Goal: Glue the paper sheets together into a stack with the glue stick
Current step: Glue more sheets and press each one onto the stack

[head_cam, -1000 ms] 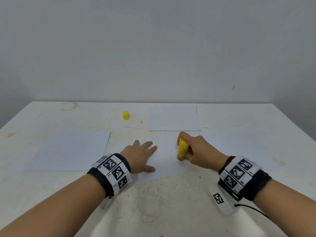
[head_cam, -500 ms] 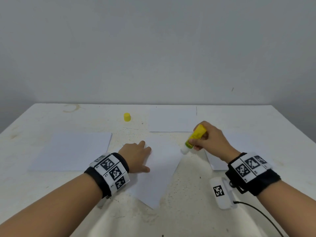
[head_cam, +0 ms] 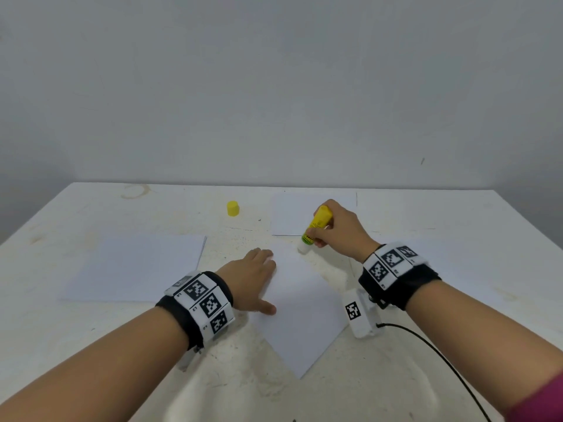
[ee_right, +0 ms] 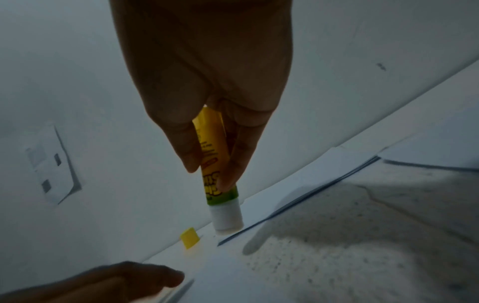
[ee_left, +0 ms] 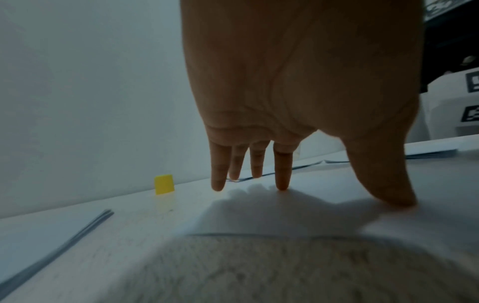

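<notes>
A white paper sheet [head_cam: 301, 312] lies turned like a diamond in the table's middle. My left hand [head_cam: 253, 278] presses flat on its left part, fingers straight; the fingertips [ee_left: 281, 184] touch the paper [ee_left: 311, 217]. My right hand [head_cam: 338, 229] grips the uncapped yellow glue stick [head_cam: 315, 228], its white tip pointing down by the sheet's far corner. In the right wrist view the glue stick [ee_right: 220, 180] sits between thumb and fingers, tip close to the table. The yellow cap [head_cam: 233, 208] stands apart at the back.
More paper sheets lie around: a stack at the left [head_cam: 134, 266], one at the back [head_cam: 292, 214], one at the right [head_cam: 475, 269]. A white wrist-camera unit [head_cam: 359, 312] with a black cable hangs under my right wrist. The table [head_cam: 91, 345] is rough white.
The middle sheet has turned under my left hand from square to a diamond. My right hand lifted the glue stick off the sheet and carried it back toward the far corner.
</notes>
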`<state>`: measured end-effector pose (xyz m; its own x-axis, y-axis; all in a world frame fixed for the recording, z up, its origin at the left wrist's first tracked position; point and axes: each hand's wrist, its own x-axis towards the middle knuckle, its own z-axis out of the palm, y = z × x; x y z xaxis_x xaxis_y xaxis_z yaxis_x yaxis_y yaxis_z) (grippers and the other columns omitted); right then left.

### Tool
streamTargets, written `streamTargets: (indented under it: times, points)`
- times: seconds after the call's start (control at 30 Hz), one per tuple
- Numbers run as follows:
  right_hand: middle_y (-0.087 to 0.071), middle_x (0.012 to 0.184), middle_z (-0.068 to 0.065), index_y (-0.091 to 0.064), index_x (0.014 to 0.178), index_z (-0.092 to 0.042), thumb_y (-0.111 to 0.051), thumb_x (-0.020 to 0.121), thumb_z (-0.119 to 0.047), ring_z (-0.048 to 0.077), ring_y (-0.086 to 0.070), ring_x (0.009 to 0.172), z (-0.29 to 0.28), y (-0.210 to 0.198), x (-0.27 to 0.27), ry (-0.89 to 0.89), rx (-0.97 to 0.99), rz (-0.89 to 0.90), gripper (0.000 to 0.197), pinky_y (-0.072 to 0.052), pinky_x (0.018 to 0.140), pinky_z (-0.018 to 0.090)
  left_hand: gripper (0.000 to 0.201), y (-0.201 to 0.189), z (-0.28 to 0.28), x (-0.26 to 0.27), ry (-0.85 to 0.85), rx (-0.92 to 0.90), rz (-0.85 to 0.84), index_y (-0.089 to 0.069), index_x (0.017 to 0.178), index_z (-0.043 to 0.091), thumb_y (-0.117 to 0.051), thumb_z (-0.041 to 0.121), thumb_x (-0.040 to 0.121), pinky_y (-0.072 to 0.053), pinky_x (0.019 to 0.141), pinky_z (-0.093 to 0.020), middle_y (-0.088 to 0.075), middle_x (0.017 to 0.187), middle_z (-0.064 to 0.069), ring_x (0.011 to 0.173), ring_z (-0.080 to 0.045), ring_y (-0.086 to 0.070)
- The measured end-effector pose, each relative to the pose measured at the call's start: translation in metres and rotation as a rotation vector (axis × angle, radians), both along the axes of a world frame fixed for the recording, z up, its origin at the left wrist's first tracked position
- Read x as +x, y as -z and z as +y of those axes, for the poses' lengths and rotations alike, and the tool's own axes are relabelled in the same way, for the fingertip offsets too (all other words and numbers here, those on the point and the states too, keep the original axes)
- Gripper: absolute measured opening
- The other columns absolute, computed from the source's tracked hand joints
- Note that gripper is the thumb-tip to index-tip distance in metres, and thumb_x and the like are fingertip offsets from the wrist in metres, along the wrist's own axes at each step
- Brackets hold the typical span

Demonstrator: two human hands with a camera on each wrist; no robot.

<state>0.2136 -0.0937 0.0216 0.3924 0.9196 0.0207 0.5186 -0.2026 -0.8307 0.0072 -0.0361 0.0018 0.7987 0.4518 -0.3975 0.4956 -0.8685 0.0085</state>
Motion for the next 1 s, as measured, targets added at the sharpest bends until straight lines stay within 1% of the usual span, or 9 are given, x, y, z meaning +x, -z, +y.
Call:
streamTargets:
  times: [0.1,0.2,0.33,0.53,0.67,0.73,0.83,0.9,1.0]
  points:
    - [-0.064,0.089,0.008,-0.048,0.101,-0.015,-0.069,0.084,-0.012,0.022,-0.064,0.073,0.017,0.002,-0.015,-0.108,-0.020,-0.049,0.027,-0.053,0.073,0.030,0.092,0.008,-0.001,0.000,-0.072,-0.070,0.034,-0.012,0.149,0.005,-0.054,0.059,0.087,-0.027,0.115,-0.043,-0.002,0.161,-0.008,0.147,-0.028,-0.007]
    - [-0.062,0.090,0.011,-0.046,0.100,-0.017,-0.069,0.085,-0.010,0.026,-0.064,0.077,0.031,0.004,-0.029,-0.193,-0.044,-0.090,0.029,-0.054,0.077,0.037,0.097,0.011,0.000,0.001,-0.101,-0.089,0.056,-0.003,0.152,0.006,-0.052,0.060,0.088,-0.022,0.117,-0.044,0.005,0.161,-0.007,0.148,-0.028,0.001]
    - [-0.061,0.094,0.011,-0.047,0.108,-0.016,-0.067,0.086,-0.011,0.029,-0.061,0.085,0.043,0.006,-0.039,-0.280,-0.125,-0.197,0.030,-0.053,0.082,0.040,0.097,0.012,0.002,0.000,-0.098,-0.094,0.046,-0.006,0.151,0.007,-0.052,0.062,0.087,-0.024,0.117,-0.045,0.004,0.161,-0.007,0.148,-0.028,0.000]
    - [-0.058,0.093,0.008,-0.044,0.106,-0.020,-0.066,0.087,-0.015,0.025,-0.057,0.084,0.016,-0.001,-0.022,-0.375,-0.235,-0.355,0.029,-0.050,0.075,0.035,0.093,0.013,0.003,-0.002,-0.088,-0.093,0.027,-0.007,0.152,0.013,-0.052,0.063,0.087,-0.025,0.116,-0.044,0.003,0.162,-0.005,0.148,-0.026,-0.002]
    - [-0.061,0.089,0.000,-0.045,0.106,-0.021,-0.067,0.087,-0.016,0.018,-0.055,0.079,-0.020,-0.003,-0.003,-0.417,-0.279,-0.402,0.028,-0.044,0.064,0.024,0.076,0.009,0.003,-0.002,-0.037,-0.041,0.029,-0.002,0.153,0.030,-0.044,0.055,0.095,-0.032,0.111,-0.045,-0.002,0.161,-0.005,0.145,-0.028,-0.012]
    - [-0.065,0.090,-0.003,-0.044,0.103,-0.023,-0.066,0.088,-0.015,0.015,-0.057,0.080,-0.038,-0.004,0.005,-0.434,-0.304,-0.412,0.027,-0.045,0.066,0.023,0.072,0.007,0.004,0.000,-0.013,-0.016,0.059,-0.001,0.153,0.034,-0.041,0.053,0.096,-0.035,0.109,-0.045,-0.002,0.161,-0.005,0.144,-0.027,-0.013]
    - [-0.068,0.090,-0.008,-0.043,0.102,-0.026,-0.064,0.090,-0.014,0.010,-0.059,0.080,-0.059,-0.003,0.014,-0.446,-0.331,-0.419,0.026,-0.047,0.070,0.021,0.071,0.005,0.006,0.001,0.001,0.000,0.083,-0.003,0.153,0.036,-0.042,0.054,0.096,-0.037,0.107,-0.043,-0.002,0.161,-0.004,0.143,-0.026,-0.015]
    - [-0.066,0.086,-0.014,-0.043,0.101,-0.028,-0.063,0.091,-0.014,0.002,-0.057,0.076,-0.070,-0.002,0.020,-0.439,-0.340,-0.426,0.027,-0.044,0.065,0.014,0.071,0.003,0.006,0.001,0.010,0.007,0.088,-0.004,0.152,0.037,-0.042,0.054,0.096,-0.038,0.106,-0.043,-0.004,0.160,-0.004,0.142,-0.025,-0.017]
    - [-0.064,0.081,-0.018,-0.043,0.098,-0.030,-0.064,0.090,-0.014,-0.004,-0.056,0.071,-0.083,-0.004,0.026,-0.430,-0.346,-0.412,0.028,-0.042,0.060,0.010,0.069,0.002,0.006,0.001,0.018,0.007,0.096,-0.005,0.152,0.038,-0.043,0.052,0.096,-0.037,0.107,-0.042,-0.005,0.160,-0.004,0.143,-0.025,-0.017]
